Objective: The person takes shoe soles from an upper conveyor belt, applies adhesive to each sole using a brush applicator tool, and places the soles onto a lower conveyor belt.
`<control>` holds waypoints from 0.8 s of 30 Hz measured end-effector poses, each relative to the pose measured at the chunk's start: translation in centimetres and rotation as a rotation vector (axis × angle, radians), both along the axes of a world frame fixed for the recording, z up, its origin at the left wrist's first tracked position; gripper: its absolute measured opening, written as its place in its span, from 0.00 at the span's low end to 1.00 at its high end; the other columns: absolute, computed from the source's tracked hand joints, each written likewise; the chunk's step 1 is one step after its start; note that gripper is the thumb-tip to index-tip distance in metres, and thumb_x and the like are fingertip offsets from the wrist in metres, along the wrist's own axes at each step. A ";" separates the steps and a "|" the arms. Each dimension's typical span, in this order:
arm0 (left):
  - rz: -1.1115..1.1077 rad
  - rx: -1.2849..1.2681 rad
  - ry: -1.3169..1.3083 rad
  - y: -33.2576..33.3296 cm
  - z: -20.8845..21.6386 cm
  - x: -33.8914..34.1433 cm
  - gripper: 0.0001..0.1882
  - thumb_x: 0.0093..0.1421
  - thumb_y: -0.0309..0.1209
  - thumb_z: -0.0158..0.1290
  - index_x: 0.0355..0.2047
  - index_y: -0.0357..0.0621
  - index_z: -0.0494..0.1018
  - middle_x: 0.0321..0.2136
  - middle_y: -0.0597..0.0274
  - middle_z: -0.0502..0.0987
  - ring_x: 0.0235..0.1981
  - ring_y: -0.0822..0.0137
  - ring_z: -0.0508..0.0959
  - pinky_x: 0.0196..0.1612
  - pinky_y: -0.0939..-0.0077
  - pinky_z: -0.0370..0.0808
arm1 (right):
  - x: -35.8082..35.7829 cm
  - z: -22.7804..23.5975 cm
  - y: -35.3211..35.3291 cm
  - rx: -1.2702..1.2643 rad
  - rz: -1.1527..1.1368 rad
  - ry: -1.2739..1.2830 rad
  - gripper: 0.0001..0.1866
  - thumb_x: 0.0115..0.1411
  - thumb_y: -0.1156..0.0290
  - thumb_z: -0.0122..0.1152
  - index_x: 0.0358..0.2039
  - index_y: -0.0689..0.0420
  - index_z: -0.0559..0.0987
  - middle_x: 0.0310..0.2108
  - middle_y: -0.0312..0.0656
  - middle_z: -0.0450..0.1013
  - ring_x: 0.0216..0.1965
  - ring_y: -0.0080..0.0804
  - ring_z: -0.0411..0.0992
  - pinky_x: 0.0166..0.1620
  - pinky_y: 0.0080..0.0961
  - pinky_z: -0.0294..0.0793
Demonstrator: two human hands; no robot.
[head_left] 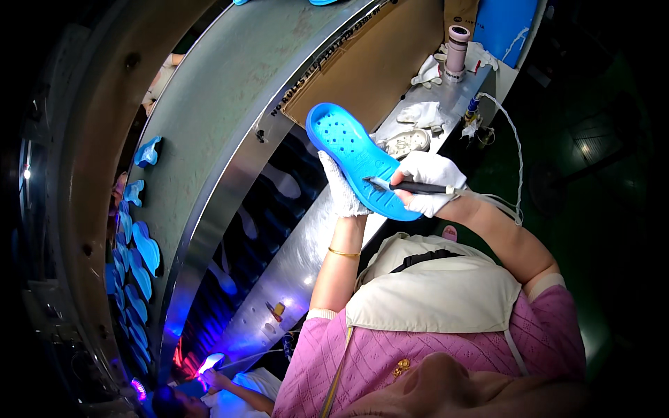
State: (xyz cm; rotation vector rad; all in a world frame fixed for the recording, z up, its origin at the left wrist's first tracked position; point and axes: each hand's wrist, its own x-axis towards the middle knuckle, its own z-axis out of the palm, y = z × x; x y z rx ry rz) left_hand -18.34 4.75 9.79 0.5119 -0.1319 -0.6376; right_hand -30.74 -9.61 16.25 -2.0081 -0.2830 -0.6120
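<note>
My left hand (341, 187), in a white knit glove, supports a blue shoe sole (348, 150) from its left edge and underside. The sole is tilted, its end with small round holes pointing to the upper left. My right hand (431, 177) wears a white glove with fingertips bare. It grips a black-handled brush (421, 187), whose flat tip meets the sole's lower half. A pale hose (517, 167) runs from the handle's end in a loop up to a fitting at the bench edge. My left fingers are mostly hidden behind the sole.
A metal bench (293, 254) holds a whitish clog-like shoe (410, 143), white gloves (421, 113) and a pink bottle (456, 52). Cardboard (376, 56) stands behind. A green conveyor belt (216, 90) carries several blue pieces (145, 247). Another person's hand (217, 380) works at lower left.
</note>
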 end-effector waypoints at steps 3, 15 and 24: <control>-0.044 -0.003 -0.009 -0.3 0.6 0.3 0.43 0.57 0.67 0.40 0.59 0.43 0.60 0.49 0.46 0.72 0.47 0.49 0.75 0.52 0.52 0.73 | -0.4 -0.6 0.9 -0.246 0.036 -0.128 0.10 0.44 0.76 0.66 0.30 0.53 0.77 0.27 0.41 0.73 0.29 0.37 0.75 0.34 0.27 0.74; -0.295 -0.536 -0.006 -1.1 2.2 -3.6 0.48 0.55 0.71 0.37 0.66 0.50 0.52 0.62 0.49 0.59 0.59 0.48 0.64 0.60 0.50 0.63 | 0.1 1.1 -3.2 0.429 0.046 0.195 0.05 0.54 0.77 0.62 0.32 0.60 0.77 0.28 0.39 0.74 0.31 0.24 0.73 0.36 0.21 0.73; -0.035 -0.200 -0.198 -1.2 4.1 -2.7 0.46 0.55 0.69 0.40 0.66 0.53 0.51 0.63 0.49 0.58 0.62 0.50 0.61 0.64 0.52 0.59 | -1.2 1.4 -1.1 0.318 0.061 0.164 0.07 0.50 0.79 0.63 0.31 0.60 0.76 0.27 0.38 0.73 0.31 0.26 0.73 0.37 0.22 0.72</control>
